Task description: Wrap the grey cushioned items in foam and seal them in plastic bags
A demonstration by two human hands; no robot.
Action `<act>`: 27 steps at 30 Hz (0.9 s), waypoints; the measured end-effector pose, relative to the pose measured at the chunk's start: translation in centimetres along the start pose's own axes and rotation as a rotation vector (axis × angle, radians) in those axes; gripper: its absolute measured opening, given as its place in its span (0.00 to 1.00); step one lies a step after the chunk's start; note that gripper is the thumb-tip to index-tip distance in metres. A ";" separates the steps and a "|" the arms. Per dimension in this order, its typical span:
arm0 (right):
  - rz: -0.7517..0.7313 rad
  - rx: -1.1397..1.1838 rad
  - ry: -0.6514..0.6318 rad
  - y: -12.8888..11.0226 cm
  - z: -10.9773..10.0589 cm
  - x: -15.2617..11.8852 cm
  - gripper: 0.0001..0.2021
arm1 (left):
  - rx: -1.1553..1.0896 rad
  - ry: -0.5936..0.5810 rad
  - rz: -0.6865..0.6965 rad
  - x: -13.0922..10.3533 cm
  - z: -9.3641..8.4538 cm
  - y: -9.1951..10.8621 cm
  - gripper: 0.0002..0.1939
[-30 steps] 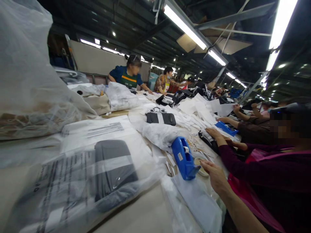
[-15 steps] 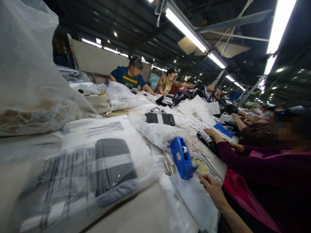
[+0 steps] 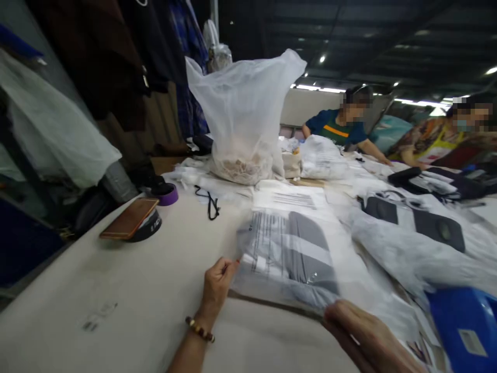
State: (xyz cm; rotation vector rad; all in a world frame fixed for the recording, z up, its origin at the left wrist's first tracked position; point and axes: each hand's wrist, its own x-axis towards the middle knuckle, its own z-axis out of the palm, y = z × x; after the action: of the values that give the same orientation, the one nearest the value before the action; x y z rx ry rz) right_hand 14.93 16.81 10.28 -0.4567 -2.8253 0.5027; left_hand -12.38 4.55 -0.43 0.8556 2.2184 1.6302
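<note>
A clear plastic bag printed with rows of dark text lies in front of me, with a folded grey fabric item inside, a pale band across it. My left hand, with a beaded bracelet at its wrist, pinches the bag's near left edge. At the near right corner, my right hand has its fingers closed on the bag's edge; it is somewhat blurred. Under the bag's far side lie white printed plastic bags.
A blue tape dispenser stands at the lower right. Left are a phone on a black tape roll, a purple tape roll and a black cord. Behind stands a large translucent sack. Two co-workers are across the table.
The view has swung left. My right hand has gone from beside the tape dispenser to the bag's near right corner. My left hand has come into view, holding the bag's left edge.
</note>
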 end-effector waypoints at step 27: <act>0.393 -0.166 -0.265 1.2 4.9 18.3 0.17 | -0.104 0.181 -0.101 1.1 1.1 -0.9 0.15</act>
State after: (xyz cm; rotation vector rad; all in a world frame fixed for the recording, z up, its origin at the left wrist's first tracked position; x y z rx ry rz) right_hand -3.07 22.65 8.55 -1.0643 -3.0509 0.4255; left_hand -12.94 5.86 -1.49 0.5797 2.2300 1.8198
